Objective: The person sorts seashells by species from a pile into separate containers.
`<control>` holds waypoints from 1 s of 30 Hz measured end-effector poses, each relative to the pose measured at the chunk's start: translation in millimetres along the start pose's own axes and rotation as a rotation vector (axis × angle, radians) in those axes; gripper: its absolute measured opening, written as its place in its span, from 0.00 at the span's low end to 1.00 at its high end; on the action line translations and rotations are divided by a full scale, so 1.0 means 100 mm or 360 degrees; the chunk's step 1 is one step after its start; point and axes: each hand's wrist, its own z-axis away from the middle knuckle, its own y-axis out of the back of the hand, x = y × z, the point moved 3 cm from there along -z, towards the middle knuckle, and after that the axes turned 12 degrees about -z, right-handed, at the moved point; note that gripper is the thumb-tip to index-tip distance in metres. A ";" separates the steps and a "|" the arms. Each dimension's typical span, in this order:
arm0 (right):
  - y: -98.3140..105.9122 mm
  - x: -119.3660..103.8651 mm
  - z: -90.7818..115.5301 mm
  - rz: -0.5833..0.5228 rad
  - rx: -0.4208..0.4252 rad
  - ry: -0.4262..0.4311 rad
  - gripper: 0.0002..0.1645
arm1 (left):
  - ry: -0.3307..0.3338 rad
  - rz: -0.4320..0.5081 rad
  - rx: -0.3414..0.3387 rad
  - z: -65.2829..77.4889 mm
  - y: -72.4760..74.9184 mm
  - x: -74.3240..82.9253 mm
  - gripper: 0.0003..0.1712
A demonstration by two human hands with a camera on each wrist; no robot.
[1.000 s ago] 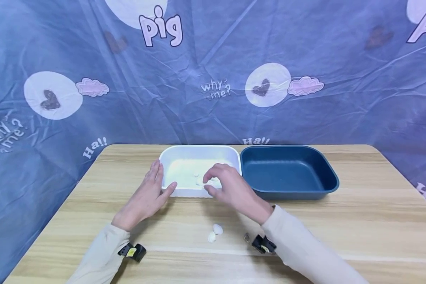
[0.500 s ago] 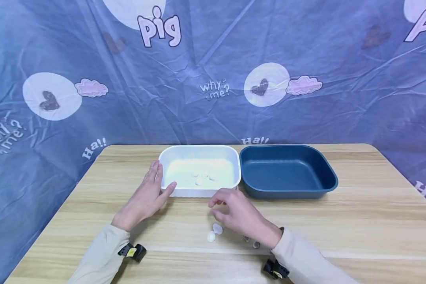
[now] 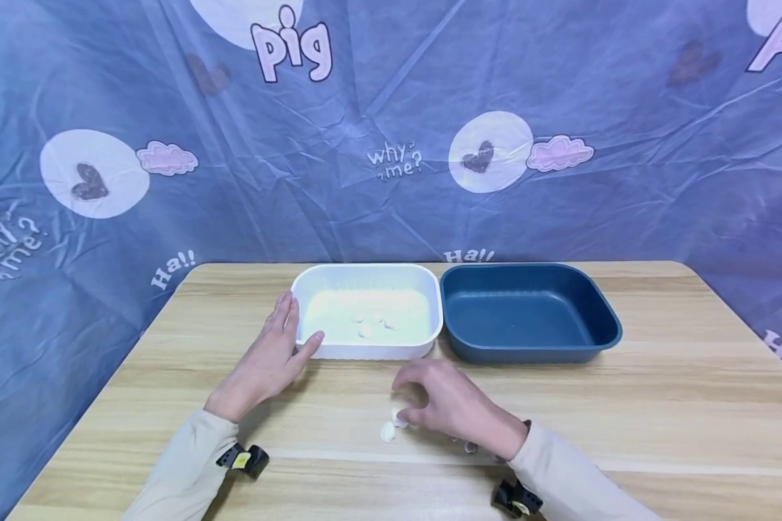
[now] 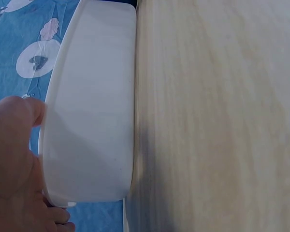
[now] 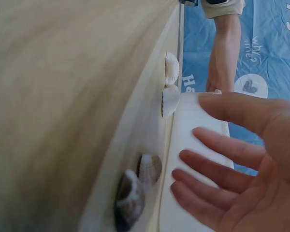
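Observation:
My left hand (image 3: 263, 370) lies against the left end of the white tray (image 3: 365, 352), its fingers straight along the side and the thumb at the front rim. Several white seashells (image 3: 365, 331) are inside that tray. In front of it, two more white shells (image 3: 387, 432) lie together on the wooden table. My right hand (image 3: 452, 405) hovers right beside them, thumb and fingers spread, nothing between them. The right wrist view shows the fingers apart, the white shell pair (image 5: 170, 100) beyond the thumb and brown shells (image 5: 130, 200) nearer the camera.
A dark blue tray (image 3: 531, 354) stands against the right end of the white one. Brown shells (image 3: 471, 448) lie partly hidden under my right wrist. Behind the table (image 3: 678, 405) hangs a blue printed cloth (image 3: 339, 210).
My right hand has moved from over the white tray back toward me, down to the white shells on the table. More shells show inside the tray. My left hand has stayed put.

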 end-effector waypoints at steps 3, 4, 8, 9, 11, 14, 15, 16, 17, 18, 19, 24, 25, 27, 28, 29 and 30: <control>-0.02 0.01 0.01 0.0056 -0.0088 -0.0060 0.21 | 0.0004 -0.0001 -0.0003 0.01 0.00 0.00 0.50; -0.03 0.01 0.01 0.0068 -0.0111 -0.0077 0.21 | 0.0003 -0.0001 -0.0003 0.01 0.01 -0.01 0.50; -0.05 0.01 0.03 0.0081 -0.0158 -0.0118 0.21 | 0.0000 -0.0003 0.0002 0.01 0.01 0.00 0.50; -0.06 0.01 0.03 0.0079 -0.0164 -0.0121 0.22 | -0.0001 -0.0008 0.0003 0.01 0.01 0.00 0.50; -0.06 0.01 0.04 0.0089 -0.0178 -0.0118 0.21 | 0.0001 -0.0011 0.0003 0.01 0.01 0.00 0.50; -0.06 0.00 0.04 0.0090 -0.0188 -0.0097 0.20 | 0.0004 -0.0009 -0.0001 0.01 0.02 0.01 0.50; -0.06 0.00 0.05 0.0089 -0.0188 -0.0091 0.19 | 0.0003 -0.0009 0.0000 0.01 0.02 0.01 0.50; -0.06 0.00 0.05 0.0088 -0.0185 -0.0082 0.19 | 0.0002 -0.0005 -0.0001 0.01 0.02 0.01 0.50; -0.07 -0.01 0.06 0.0090 -0.0180 -0.0071 0.18 | 0.0002 -0.0001 -0.0002 0.01 0.02 0.02 0.50; -0.08 -0.01 0.06 0.0094 -0.0174 -0.0060 0.17 | 0.0001 0.0000 -0.0003 0.01 0.01 0.02 0.50; -0.08 -0.01 0.06 0.0097 -0.0166 -0.0051 0.16 | 0.0002 0.0000 -0.0004 0.01 0.01 0.02 0.50; -0.09 -0.01 0.06 0.0121 -0.0137 -0.0036 0.13 | -0.0001 -0.0018 -0.0003 0.00 0.01 0.01 0.50; -0.09 -0.01 0.06 0.0120 -0.0138 -0.0046 0.12 | -0.0002 -0.0020 -0.0004 0.00 0.01 0.01 0.50; -0.10 0.00 0.06 0.0120 -0.0144 -0.0059 0.12 | -0.0002 -0.0020 -0.0006 0.00 0.01 0.01 0.50; -0.10 0.00 0.06 0.0119 -0.0149 -0.0065 0.12 | -0.0001 -0.0020 -0.0010 0.00 0.01 0.01 0.50; -0.10 0.00 0.06 0.0121 -0.0151 -0.0071 0.12 | -0.0001 -0.0022 -0.0012 0.00 0.01 0.01 0.50; -0.10 0.00 0.06 0.0124 -0.0152 -0.0073 0.11 | 0.0000 -0.0021 -0.0015 0.01 0.01 0.01 0.50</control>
